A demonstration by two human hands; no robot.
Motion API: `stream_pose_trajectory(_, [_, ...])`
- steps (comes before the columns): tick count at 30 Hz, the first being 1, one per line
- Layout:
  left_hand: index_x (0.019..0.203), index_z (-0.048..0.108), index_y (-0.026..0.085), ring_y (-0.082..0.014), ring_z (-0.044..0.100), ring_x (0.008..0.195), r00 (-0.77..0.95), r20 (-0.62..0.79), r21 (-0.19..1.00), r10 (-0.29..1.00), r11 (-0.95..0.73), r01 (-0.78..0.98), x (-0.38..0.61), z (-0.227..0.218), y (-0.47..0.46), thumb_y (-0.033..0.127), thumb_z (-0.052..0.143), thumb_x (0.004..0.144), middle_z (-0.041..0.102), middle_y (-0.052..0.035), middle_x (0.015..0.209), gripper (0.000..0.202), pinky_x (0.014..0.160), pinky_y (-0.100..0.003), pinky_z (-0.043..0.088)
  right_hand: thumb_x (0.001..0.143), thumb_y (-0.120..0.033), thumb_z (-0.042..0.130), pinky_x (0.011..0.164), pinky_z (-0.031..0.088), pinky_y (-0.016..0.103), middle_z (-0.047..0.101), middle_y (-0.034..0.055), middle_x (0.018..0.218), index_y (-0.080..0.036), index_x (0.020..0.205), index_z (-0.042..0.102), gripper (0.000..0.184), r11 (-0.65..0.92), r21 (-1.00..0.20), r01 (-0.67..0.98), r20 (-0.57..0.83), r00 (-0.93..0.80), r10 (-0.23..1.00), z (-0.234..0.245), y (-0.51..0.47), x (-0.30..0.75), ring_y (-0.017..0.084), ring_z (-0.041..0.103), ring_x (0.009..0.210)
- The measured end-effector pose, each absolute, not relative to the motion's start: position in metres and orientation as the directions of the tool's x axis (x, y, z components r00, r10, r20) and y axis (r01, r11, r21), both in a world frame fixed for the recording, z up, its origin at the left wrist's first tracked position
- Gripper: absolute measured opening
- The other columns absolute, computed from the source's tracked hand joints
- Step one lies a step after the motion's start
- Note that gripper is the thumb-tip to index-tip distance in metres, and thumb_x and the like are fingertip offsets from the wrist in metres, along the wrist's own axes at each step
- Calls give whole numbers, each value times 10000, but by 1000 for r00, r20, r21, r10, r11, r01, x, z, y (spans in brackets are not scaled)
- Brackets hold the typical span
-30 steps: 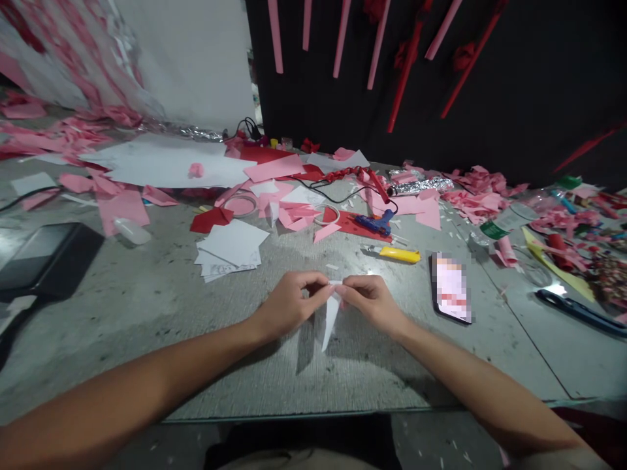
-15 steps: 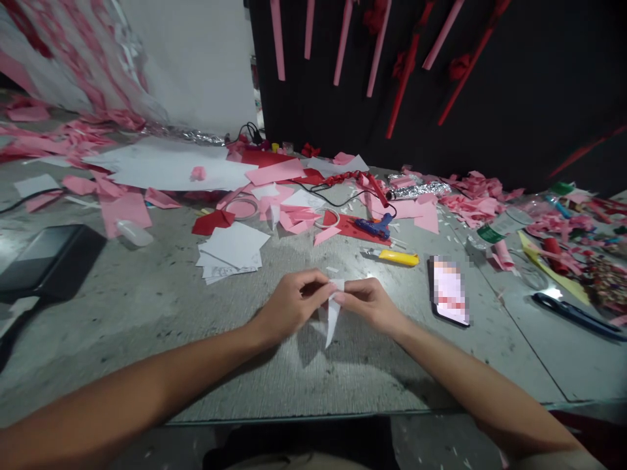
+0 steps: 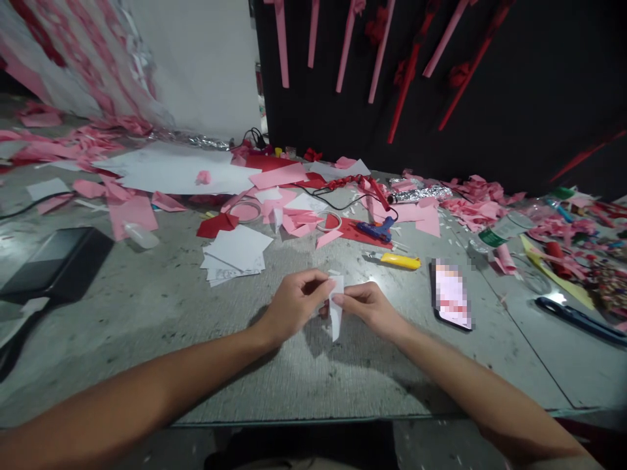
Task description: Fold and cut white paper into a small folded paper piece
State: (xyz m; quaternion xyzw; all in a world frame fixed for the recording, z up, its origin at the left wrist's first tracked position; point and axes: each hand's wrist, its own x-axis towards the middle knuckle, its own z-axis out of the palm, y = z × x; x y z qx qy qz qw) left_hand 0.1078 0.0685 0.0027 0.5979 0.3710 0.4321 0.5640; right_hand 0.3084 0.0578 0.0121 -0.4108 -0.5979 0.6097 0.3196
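Note:
A small strip of white paper [image 3: 336, 316] is pinched between both hands over the middle of the table, its narrow end pointing down toward me. My left hand [image 3: 300, 305] grips its upper left side with thumb and forefinger. From the right, my right hand [image 3: 371, 305] pinches the paper's edge, fingertips close to those of the left. Beyond the left hand lies a loose stack of white paper pieces [image 3: 238, 251]. A yellow utility knife [image 3: 399, 261] rests past my right hand, and a phone [image 3: 450, 294] lies farther right.
A blue glue gun [image 3: 376, 230] lies among pink and red paper scraps [image 3: 294, 222] at the back. At left stands a black box-shaped device [image 3: 59, 264]. A plastic bottle [image 3: 504, 230] and a dark blue cutter [image 3: 582, 320] are at right. The table's front edge [image 3: 294, 423] is near me.
The paper strip has turned slightly between my fingers, its lower tip now blunter and a little to the right. Both hands keep their pinch. The whole view has shifted slightly.

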Motion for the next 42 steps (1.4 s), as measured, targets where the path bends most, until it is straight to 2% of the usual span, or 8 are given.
stream_pose_trajectory(14, [831, 721, 166, -127, 590, 680, 313, 108, 993, 944, -115, 2, 109, 0, 74, 445, 691, 961, 658, 8, 740, 309, 661, -242, 489, 915, -618, 764, 719, 565, 318, 832, 85, 815, -182, 793, 855, 462, -100, -985, 139, -151, -426, 892, 9, 56, 307, 208, 744, 739])
stream_pose_trajectory(19, [802, 703, 167, -118, 550, 660, 266, 109, 993, 958, -114, 3, 107, -1, 78, 447, 693, 959, 620, 17, 711, 322, 640, -239, 450, 925, -598, 762, 809, 580, 344, 840, 91, 866, -172, 842, 849, 442, -112, -987, 111, -152, -470, 869, 11, 55, 308, 242, 781, 844])
stream_pose_trajectory(24, [764, 685, 172, -110, 509, 614, 238, 101, 995, 966, -104, -3, 106, 0, 80, 452, 703, 941, 596, 26, 669, 332, 605, -242, 415, 928, -623, 748, 772, 568, 337, 833, 93, 834, -163, 815, 840, 482, -85, -985, 151, -146, -462, 875, 9, 56, 309, 233, 764, 792])
stream_pose_trajectory(32, [758, 689, 178, -97, 437, 550, 177, 82, 997, 981, -79, -22, 105, -3, 86, 489, 722, 934, 545, 41, 605, 359, 542, -242, 359, 901, -641, 766, 767, 567, 331, 839, 96, 855, -161, 890, 869, 491, -104, -981, 162, -168, -459, 872, 7, 59, 308, 224, 752, 777])
stream_pose_trajectory(37, [754, 696, 178, -95, 433, 549, 161, 88, 996, 983, -83, -41, 104, -3, 89, 470, 735, 928, 554, 39, 607, 342, 537, -241, 344, 884, -656, 776, 724, 572, 314, 831, 81, 832, -167, 869, 863, 497, -122, -982, 146, -175, -442, 880, 7, 60, 307, 207, 734, 737])
stream_pose_trajectory(42, [733, 689, 176, -92, 433, 552, 146, 104, 994, 984, -97, -55, 103, -5, 92, 452, 736, 940, 563, 33, 609, 348, 545, -243, 340, 893, -632, 777, 754, 600, 327, 845, 92, 872, -165, 874, 854, 474, -118, -982, 149, -170, -413, 895, 6, 62, 308, 218, 766, 755])
